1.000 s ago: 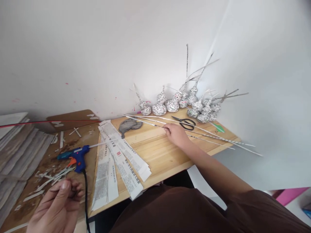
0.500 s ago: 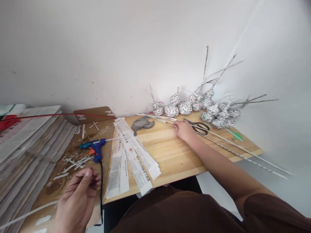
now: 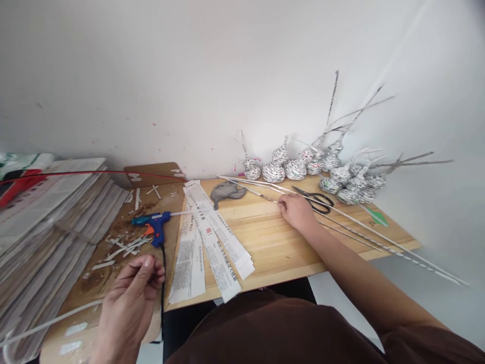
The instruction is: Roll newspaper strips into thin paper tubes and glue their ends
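Observation:
My right hand (image 3: 297, 212) is closed at the fingertips on a thin rolled-paper stick (image 3: 261, 194), low over the wooden board. Beside it lie longer white paper sticks (image 3: 364, 225) and black-handled scissors (image 3: 320, 203). My left hand (image 3: 131, 298) is held up at the lower left with its fingers curled and thumb pressed over them. What it holds, if anything, is hidden. A white rod-like strip (image 3: 56, 320) runs up to that hand; I cannot tell whether it is gripped. Newspaper strips (image 3: 212, 242) lie fanned out between my hands.
A blue glue gun (image 3: 155, 225) lies among paper scraps (image 3: 127, 247) on the brown board. Stacked newspaper (image 3: 64, 232) stands at left. Gourd-shaped woven paper pieces (image 3: 273, 172) line the wall. A grey cloth-like item (image 3: 226, 192) and a green tag (image 3: 377, 216) are on the wooden board (image 3: 261, 237).
The whole view has shifted slightly, so things appear farther right. My right hand has drawn a little toward me with the thin paper stick; the left hand keeps its curled shape.

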Demonstrator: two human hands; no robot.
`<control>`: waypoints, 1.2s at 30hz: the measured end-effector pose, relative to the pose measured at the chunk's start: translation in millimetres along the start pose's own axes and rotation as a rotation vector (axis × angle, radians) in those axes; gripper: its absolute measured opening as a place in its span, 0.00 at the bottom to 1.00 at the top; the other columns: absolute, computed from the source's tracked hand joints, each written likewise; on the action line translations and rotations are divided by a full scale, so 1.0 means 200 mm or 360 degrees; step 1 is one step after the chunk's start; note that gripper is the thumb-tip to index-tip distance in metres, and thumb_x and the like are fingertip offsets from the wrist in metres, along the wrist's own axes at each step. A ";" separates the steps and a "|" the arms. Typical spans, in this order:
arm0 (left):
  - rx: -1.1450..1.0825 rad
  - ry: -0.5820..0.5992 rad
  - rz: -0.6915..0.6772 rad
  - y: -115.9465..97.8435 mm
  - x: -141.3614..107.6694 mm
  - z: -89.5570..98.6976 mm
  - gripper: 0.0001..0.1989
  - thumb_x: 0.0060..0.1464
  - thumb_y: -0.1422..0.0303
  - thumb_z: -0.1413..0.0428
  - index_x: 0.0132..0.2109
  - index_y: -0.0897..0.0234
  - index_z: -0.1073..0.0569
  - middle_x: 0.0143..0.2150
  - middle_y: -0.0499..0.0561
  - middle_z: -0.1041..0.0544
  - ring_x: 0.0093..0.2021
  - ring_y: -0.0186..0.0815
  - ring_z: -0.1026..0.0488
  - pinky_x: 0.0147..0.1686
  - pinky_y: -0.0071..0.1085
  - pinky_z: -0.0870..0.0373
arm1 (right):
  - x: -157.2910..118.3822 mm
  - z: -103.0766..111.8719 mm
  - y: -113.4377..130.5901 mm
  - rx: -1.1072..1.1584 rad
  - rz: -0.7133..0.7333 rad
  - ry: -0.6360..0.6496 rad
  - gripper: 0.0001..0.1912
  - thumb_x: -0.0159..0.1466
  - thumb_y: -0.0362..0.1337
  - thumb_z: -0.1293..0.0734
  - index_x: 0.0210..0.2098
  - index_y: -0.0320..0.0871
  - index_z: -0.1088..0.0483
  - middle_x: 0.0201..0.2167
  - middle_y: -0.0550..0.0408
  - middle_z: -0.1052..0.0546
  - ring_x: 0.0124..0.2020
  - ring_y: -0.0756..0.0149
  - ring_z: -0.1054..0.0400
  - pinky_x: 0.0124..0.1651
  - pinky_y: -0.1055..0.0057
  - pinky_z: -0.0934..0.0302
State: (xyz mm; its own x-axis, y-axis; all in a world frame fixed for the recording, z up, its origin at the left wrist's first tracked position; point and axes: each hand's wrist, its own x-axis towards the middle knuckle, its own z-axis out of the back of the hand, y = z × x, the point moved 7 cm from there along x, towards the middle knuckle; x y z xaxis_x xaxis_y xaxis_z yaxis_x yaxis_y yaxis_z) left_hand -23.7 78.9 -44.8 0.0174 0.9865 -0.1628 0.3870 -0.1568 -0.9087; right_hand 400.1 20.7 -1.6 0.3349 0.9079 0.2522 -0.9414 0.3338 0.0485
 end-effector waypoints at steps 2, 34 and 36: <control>0.0013 0.0000 -0.0004 -0.01 -0.01 -0.01 0.15 0.38 0.65 0.31 0.33 0.63 0.27 0.28 0.46 0.28 0.29 0.29 0.31 0.25 0.20 0.32 | 0.00 0.01 -0.03 -0.0028 -0.0048 -0.0008 0.11 0.62 0.34 0.40 0.36 0.41 0.26 0.35 0.47 0.22 0.38 0.57 0.31 0.42 0.67 0.44; 0.1920 0.0112 -0.0479 -0.17 -0.03 0.03 0.16 0.52 0.57 0.45 0.47 0.56 0.26 0.35 0.49 0.20 0.35 0.41 0.25 0.33 0.30 0.37 | 0.08 -0.17 0.75 0.0781 0.0350 0.0302 0.09 0.61 0.43 0.36 0.36 0.45 0.30 0.29 0.56 0.23 0.28 0.67 0.33 0.29 0.72 0.48; 0.2130 0.0085 -0.0506 -0.18 -0.02 0.03 0.14 0.54 0.57 0.47 0.44 0.56 0.25 0.36 0.49 0.20 0.35 0.41 0.25 0.33 0.30 0.37 | 0.06 -0.16 0.75 0.0815 0.0388 0.0304 0.13 0.58 0.48 0.33 0.36 0.45 0.30 0.28 0.57 0.24 0.28 0.67 0.33 0.28 0.72 0.49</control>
State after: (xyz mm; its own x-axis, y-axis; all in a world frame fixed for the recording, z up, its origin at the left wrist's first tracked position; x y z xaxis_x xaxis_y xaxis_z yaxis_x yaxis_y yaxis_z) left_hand -43.2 79.6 -13.0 0.1431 0.9839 0.1068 -0.7932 0.1786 -0.5822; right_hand 263.6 90.3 -21.3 0.0636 0.9883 0.1388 -0.8756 -0.0115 0.4830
